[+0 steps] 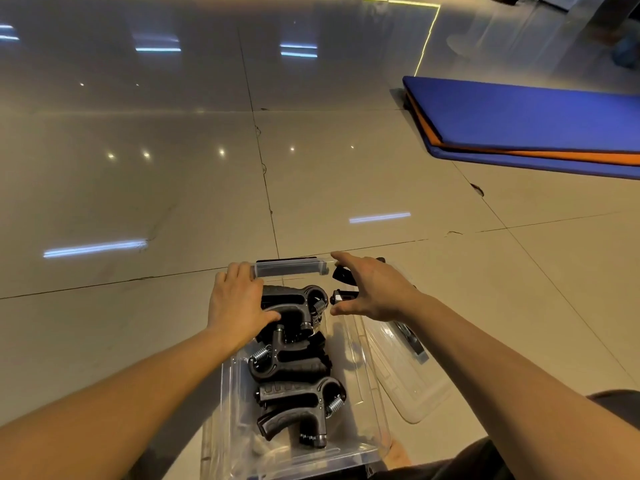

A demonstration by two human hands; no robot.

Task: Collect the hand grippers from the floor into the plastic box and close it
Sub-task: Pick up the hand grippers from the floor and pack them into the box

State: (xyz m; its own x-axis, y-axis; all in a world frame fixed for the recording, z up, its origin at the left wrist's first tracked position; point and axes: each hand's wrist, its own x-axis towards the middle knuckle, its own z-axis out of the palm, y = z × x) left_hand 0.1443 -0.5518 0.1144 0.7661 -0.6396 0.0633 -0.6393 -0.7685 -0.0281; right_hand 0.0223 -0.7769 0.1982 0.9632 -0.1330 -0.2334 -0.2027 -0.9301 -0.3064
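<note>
From the head camera, we are collecting: our right hand (370, 289), spread wide and holding nothing, is hovering over a loose hand gripper (343, 279) at the plastic box's (232, 393) far corner. Our left hand (239, 303) is lying palm-down on the boxed grippers (294, 365); its fingertips are hiding, so we cannot tell its grip. Next we are needing a firm grasp, then the lid (410, 389).

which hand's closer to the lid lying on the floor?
Right. The right hand hovers just above the lid, at its far end. The left hand rests on a hand gripper inside the plastic box, at its far-left corner.
</note>
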